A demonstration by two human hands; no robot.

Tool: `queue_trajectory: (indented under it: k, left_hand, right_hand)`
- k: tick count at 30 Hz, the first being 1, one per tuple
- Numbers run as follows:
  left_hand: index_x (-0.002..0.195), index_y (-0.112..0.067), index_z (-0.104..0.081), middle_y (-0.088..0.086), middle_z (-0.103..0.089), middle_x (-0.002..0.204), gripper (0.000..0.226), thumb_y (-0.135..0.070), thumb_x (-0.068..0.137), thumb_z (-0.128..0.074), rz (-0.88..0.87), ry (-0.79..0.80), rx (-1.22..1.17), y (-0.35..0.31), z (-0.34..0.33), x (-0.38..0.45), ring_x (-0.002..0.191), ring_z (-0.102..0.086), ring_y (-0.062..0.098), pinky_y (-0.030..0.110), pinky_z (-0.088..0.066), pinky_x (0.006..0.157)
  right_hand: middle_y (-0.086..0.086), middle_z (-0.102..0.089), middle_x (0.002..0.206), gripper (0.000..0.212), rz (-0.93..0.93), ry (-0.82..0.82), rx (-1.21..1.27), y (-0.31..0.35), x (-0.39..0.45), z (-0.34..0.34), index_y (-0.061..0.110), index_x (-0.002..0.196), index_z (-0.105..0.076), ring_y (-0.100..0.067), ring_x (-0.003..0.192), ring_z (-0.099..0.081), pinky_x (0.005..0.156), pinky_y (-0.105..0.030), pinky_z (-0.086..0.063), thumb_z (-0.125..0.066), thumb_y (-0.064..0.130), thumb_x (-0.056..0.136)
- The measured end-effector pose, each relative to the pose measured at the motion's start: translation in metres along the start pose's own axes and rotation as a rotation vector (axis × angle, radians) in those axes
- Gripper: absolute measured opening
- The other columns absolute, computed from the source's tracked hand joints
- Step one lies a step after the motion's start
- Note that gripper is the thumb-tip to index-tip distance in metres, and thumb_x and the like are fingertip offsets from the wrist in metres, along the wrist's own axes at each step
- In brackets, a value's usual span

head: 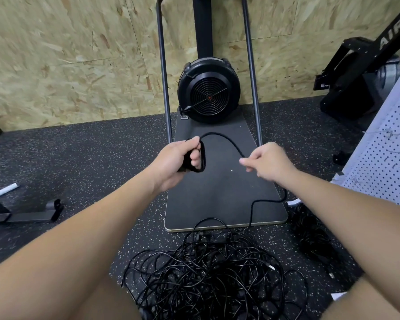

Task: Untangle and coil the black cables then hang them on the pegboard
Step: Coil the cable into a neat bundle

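My left hand [180,161] grips a small coil of black cable [202,158], its loops wrapped round my fingers. From the coil the same cable [229,140] arcs up and over to my right hand [267,161], which pinches it between thumb and fingers. Below my right hand the cable runs down across the black platform and into a big tangled pile of black cables [208,271] on the floor in front of me. A white pegboard [383,162] leans at the right edge.
A black fan machine [208,91] with a metal frame stands on a dark platform [217,199] against the chipboard wall. A second dark cable heap [310,229] lies at the right. Black equipment [356,77] stands at the far right, and a metal stand foot [28,213] lies at the left.
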State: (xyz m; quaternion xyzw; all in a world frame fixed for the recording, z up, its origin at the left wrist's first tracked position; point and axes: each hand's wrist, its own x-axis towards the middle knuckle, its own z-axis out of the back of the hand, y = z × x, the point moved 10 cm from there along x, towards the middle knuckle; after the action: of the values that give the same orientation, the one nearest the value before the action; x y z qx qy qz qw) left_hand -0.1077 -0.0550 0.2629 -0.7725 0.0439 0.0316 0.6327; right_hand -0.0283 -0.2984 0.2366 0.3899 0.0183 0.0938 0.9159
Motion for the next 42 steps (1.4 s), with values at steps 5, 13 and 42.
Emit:
queue_trajectory:
  k: [5,13,42]
  left_hand:
    - [0.109,-0.006,-0.063,0.023,-0.079,0.12,0.012,-0.014,0.113,-0.055,0.0,0.033,-0.022,0.002,-0.013,-0.006,0.112,-0.079,0.034,0.039,-0.063,0.098]
    - [0.106,-0.004,-0.062,0.021,-0.081,0.113,0.011,-0.008,0.113,-0.056,-0.045,0.057,0.126,0.006,-0.019,-0.009,0.103,-0.081,0.031,0.038,-0.066,0.09]
    - [0.091,-0.018,-0.054,-0.001,-0.043,0.072,0.025,-0.029,0.113,-0.06,-0.034,-0.016,-0.016,0.006,-0.01,0.001,0.062,-0.034,0.017,0.031,-0.042,0.067]
  right_hand:
    - [-0.006,-0.064,0.074,0.051,0.398,0.349,-0.615,0.074,-0.042,-0.067,0.015,0.072,-0.063,-0.03,0.071,-0.063,0.072,-0.043,-0.055,-0.058,0.048,0.11]
    - [0.009,-0.058,0.07,0.034,0.645,0.38,-0.466,0.112,-0.061,-0.063,0.035,0.071,-0.059,-0.022,0.071,-0.058,0.075,-0.049,-0.057,-0.069,0.032,0.104]
    - [-0.009,-0.075,0.115,0.044,-0.273,0.806,0.354,-0.007,-0.054,-0.098,0.005,0.121,-0.059,-0.029,0.109,-0.081,0.112,-0.048,-0.054,-0.07,0.044,0.106]
